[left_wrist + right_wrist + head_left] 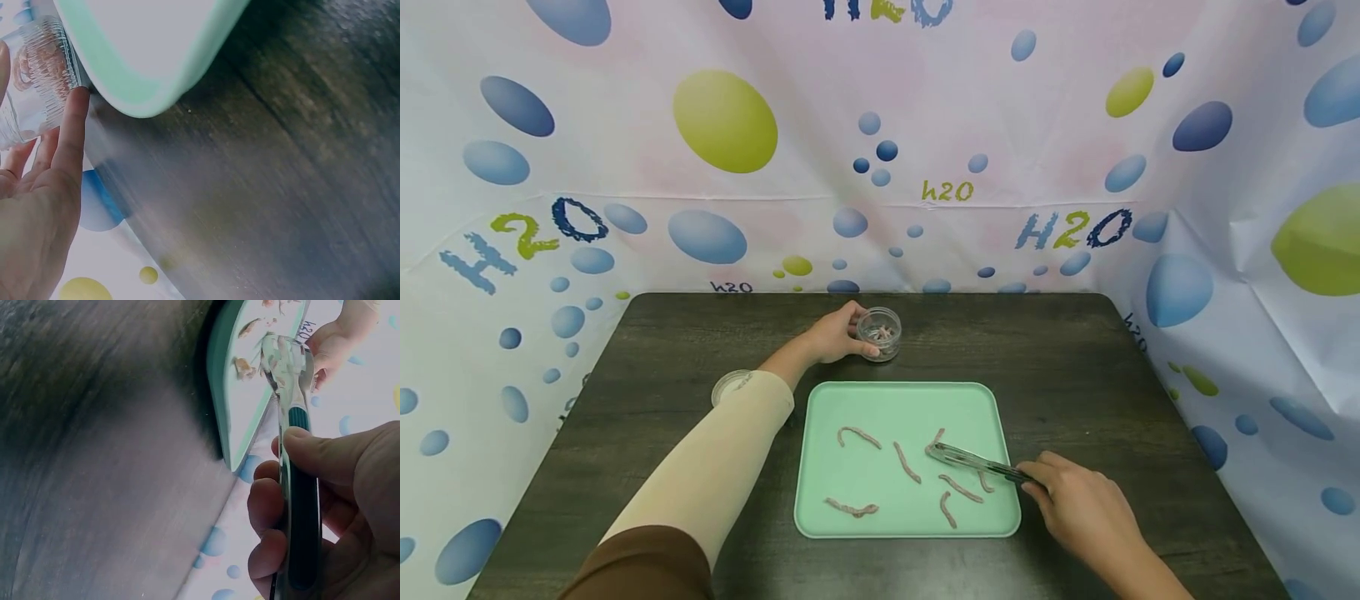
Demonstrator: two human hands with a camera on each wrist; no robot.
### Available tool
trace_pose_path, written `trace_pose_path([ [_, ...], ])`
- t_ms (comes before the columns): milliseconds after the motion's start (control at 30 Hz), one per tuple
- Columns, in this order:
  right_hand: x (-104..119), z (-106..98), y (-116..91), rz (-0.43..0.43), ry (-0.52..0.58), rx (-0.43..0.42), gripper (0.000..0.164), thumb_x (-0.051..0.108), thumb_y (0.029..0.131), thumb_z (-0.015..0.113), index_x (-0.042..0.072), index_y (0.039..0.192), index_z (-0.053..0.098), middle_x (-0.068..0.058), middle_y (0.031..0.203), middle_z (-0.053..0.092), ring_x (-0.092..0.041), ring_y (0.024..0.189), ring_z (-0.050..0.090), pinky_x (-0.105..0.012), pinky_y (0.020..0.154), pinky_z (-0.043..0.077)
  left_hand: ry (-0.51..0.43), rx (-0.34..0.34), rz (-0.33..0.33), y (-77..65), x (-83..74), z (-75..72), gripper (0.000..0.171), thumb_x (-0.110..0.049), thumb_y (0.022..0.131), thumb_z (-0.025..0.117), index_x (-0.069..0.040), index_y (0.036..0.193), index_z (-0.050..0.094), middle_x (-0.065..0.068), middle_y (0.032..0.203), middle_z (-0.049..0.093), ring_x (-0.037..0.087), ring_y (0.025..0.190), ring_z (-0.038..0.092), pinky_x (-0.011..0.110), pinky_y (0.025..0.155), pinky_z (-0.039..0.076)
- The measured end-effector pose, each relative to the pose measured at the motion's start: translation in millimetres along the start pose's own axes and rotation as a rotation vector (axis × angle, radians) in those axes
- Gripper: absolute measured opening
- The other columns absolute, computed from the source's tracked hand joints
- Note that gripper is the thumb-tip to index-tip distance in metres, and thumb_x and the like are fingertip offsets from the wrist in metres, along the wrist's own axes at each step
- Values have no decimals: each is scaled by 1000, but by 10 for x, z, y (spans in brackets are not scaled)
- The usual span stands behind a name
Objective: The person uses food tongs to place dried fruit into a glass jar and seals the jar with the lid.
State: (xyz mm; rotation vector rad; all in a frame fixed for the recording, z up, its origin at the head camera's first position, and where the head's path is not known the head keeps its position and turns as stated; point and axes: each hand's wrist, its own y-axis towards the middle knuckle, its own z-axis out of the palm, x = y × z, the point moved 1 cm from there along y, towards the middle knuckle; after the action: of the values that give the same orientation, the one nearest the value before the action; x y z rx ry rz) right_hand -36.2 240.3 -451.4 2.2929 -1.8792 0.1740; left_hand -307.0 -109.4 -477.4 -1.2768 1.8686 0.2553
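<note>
My left hand (833,337) holds a small clear screw-top jar (889,348) at the table's back, thumb in front and fingers behind. Pinkish pieces show inside the uncovered jar. In the left wrist view the same jar (37,75) shows its ridged thread. My right hand (1084,504) grips metal tongs (973,462) with dark handles, thumb on top in the right wrist view. Their tips are at a thin pinkish worm-like strip near the upper right of the mint-green tray (850,393); whether they pinch it I cannot tell. Several similar strips (907,463) lie scattered on the tray.
A round clear lid (724,388) lies left of the tray, partly hidden by my left forearm. The dark wooden table (1075,367) ends at a white sheet (805,183) printed with blue and green spots, which rises behind and at the sides.
</note>
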Motion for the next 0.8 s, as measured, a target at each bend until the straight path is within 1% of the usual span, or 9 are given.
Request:
trace_pose_path([
  [200, 8, 49, -4, -9, -25, -53, 23, 12, 87, 91, 21, 107, 84, 14, 86, 65, 5, 53, 34, -18, 45, 30, 5, 1, -7, -13, -13, -1, 78, -39, 99, 82, -13, 159, 39, 16, 170, 43, 37, 151, 54, 55, 122, 51],
  [333, -1, 87, -9, -14, -36, -78, 22, 12, 87, 91, 21, 106, 84, 15, 83, 62, 5, 52, 33, -19, 45, 29, 0, 8, -16, -14, -15, 6, 78, -39, 99, 82, -14, 159, 39, 16, 170, 43, 37, 153, 52, 55, 123, 51],
  [467, -13, 113, -8, -30, -36, -121, 23, 11, 86, 92, 21, 105, 84, 15, 84, 64, 6, 52, 32, -19, 45, 29, 1, 11, -12, -17, -26, 6, 77, -40, 100, 81, -13, 159, 39, 17, 170, 43, 38, 153, 52, 55, 123, 51],
  [567, -31, 131, -1, -52, -25, -186, 22, 11, 86, 92, 19, 105, 84, 14, 85, 66, 7, 53, 32, -19, 45, 28, 5, 7, -7, -20, -32, 4, 77, -40, 100, 81, -13, 159, 39, 17, 170, 42, 38, 152, 52, 54, 123, 51],
  [733, -70, 160, 42, -106, -16, -333, 22, 9, 83, 92, 16, 102, 84, 13, 83, 65, 8, 53, 31, -17, 43, 27, 6, 3, -10, -28, -25, 10, 77, -41, 100, 81, -13, 159, 40, 17, 171, 42, 38, 152, 53, 55, 122, 52],
  [800, -84, 166, 71, -121, -15, -378, 23, 7, 82, 92, 16, 102, 84, 12, 82, 64, 8, 53, 31, -16, 43, 27, 3, 4, -12, -32, -17, 17, 77, -41, 99, 81, -14, 159, 40, 16, 171, 42, 37, 152, 53, 55, 121, 52],
])
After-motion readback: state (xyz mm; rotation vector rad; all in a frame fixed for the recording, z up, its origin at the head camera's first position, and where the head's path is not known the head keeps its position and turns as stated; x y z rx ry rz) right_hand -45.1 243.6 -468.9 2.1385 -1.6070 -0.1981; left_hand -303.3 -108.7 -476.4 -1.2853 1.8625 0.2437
